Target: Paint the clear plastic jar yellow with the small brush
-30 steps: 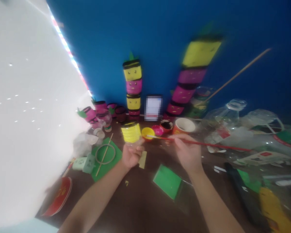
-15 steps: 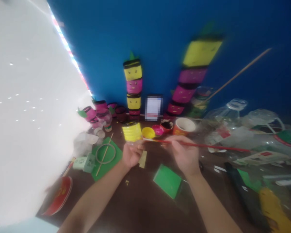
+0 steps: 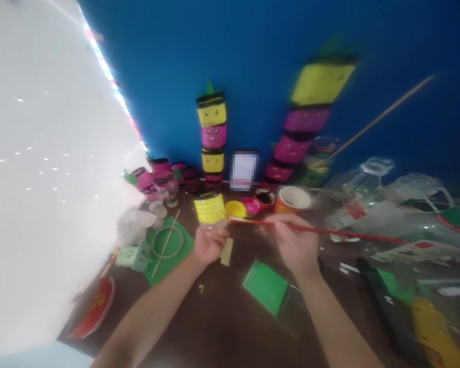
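Note:
My left hand (image 3: pixel 211 244) grips the bottom of a small clear plastic cup (image 3: pixel 210 208), mostly painted yellow with a dark rim, and keeps it upright. In my right hand (image 3: pixel 297 244) is a long red paintbrush (image 3: pixel 352 235), pinched between the fingers. Its tip meets the cup's lower right side. Just behind the brush stand a yellow paint pot (image 3: pixel 235 208), a pink paint pot (image 3: pixel 250 205) and a dark paint pot (image 3: pixel 265 197). A white-lined paper cup (image 3: pixel 293 199) is to their right.
Stacked painted cups with faces (image 3: pixel 213 128) lean by the blue wall, beside a blurred screen (image 3: pixel 244 170). Plastic bottles (image 3: pixel 371 174) crowd the right. Green sheets (image 3: pixel 266 286), a ring (image 3: pixel 167 242), a red bowl (image 3: pixel 95 309) and a yellow tool (image 3: pixel 433 327) lie around the table.
Both hands keep their holds. The brush has shifted slightly right, its tip staying at the cup's lower side. The whole view has drifted a little.

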Available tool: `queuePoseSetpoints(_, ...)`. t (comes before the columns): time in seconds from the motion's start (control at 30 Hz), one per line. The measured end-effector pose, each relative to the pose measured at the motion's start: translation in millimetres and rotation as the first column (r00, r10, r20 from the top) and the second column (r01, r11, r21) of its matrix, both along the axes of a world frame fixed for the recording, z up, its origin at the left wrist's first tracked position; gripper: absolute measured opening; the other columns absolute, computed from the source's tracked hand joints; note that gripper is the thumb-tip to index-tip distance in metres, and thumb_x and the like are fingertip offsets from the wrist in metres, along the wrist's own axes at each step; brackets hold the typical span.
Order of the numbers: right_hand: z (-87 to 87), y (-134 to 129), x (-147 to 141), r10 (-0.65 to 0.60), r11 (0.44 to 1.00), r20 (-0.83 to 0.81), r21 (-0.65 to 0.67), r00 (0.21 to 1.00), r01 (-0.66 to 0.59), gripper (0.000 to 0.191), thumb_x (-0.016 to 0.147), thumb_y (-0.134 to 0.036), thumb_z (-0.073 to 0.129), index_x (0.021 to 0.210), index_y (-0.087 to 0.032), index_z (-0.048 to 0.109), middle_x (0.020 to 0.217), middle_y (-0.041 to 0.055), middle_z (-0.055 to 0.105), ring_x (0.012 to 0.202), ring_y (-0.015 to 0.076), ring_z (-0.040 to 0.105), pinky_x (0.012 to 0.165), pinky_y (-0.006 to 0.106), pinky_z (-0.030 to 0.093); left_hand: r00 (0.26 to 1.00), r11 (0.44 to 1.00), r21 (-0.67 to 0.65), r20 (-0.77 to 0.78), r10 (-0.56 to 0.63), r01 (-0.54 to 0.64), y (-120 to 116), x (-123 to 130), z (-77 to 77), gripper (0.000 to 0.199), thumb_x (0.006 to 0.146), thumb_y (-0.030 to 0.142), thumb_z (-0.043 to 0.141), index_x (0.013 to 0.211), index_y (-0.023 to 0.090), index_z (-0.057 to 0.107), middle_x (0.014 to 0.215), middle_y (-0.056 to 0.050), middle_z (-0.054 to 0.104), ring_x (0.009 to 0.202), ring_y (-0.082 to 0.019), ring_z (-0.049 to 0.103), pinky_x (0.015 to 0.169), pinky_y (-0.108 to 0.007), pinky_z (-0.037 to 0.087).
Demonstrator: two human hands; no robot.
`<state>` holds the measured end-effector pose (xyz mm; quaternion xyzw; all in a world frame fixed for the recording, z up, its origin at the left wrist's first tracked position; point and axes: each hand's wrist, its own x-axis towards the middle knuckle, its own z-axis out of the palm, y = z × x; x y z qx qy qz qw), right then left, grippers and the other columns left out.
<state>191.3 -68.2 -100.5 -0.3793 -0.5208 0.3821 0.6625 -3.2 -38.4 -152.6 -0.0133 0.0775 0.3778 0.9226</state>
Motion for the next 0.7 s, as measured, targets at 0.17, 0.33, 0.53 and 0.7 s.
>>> queuePoseSetpoints(0.17,1.4,3,3,-0.021,0.999,-0.012,-0.041,1.000,0.020,0.006,0.076,-0.024,0.062,0.076,-0.021,0.068,0.073,0.0011,0.065,0.066,0.0124,0.061,0.063,0.025,0.053,0.997,0.999,0.015,-0.054,0.047,-0.046,-1,1,1.9,0.021,0.084,0.025,0.044,0.099,0.014,0.055,0.059,0.001,0.050,0.039,-0.002,0.042,0.033,-0.005,0.033)
queuePoseSetpoints(0.33,0.7,7,2,0.068,0.994,-0.182,-0.068,0.981,-0.082,0.006,0.073,-0.027,0.065,0.073,-0.021,0.068,0.069,0.0002,0.065,0.060,0.0111,0.061,0.058,0.023,0.052,0.995,0.996,0.011,-0.052,0.084,-0.083,-4,3,5.3,0.014,0.084,0.022,0.045,0.090,0.014,0.055,0.060,0.001,0.049,0.042,-0.002,0.043,0.032,-0.004,0.033)
queuePoseSetpoints(0.53,-8.1,10,2,0.073,0.991,-0.106,-0.107,0.992,-0.085,0.006,0.076,-0.025,0.063,0.077,-0.021,0.067,0.070,-0.0004,0.065,0.063,0.0109,0.062,0.063,0.024,0.053,0.991,0.995,0.029,-0.086,0.101,-0.099,-4,2,0.2,0.016,0.085,0.026,0.044,0.083,0.013,0.054,0.057,0.002,0.044,0.040,-0.002,0.040,0.032,-0.005,0.033)
queuePoseSetpoints(0.7,-2.4,8,5,0.074,0.995,-0.151,-0.059,0.986,-0.084,0.006,0.075,-0.027,0.063,0.074,-0.022,0.067,0.071,-0.0005,0.066,0.061,0.0111,0.062,0.059,0.024,0.052,0.990,0.998,0.029,-0.128,0.062,-0.059,-3,1,-0.8,0.018,0.084,0.029,0.045,0.081,0.013,0.053,0.053,0.004,0.039,0.037,-0.002,0.033,0.029,-0.006,0.028)
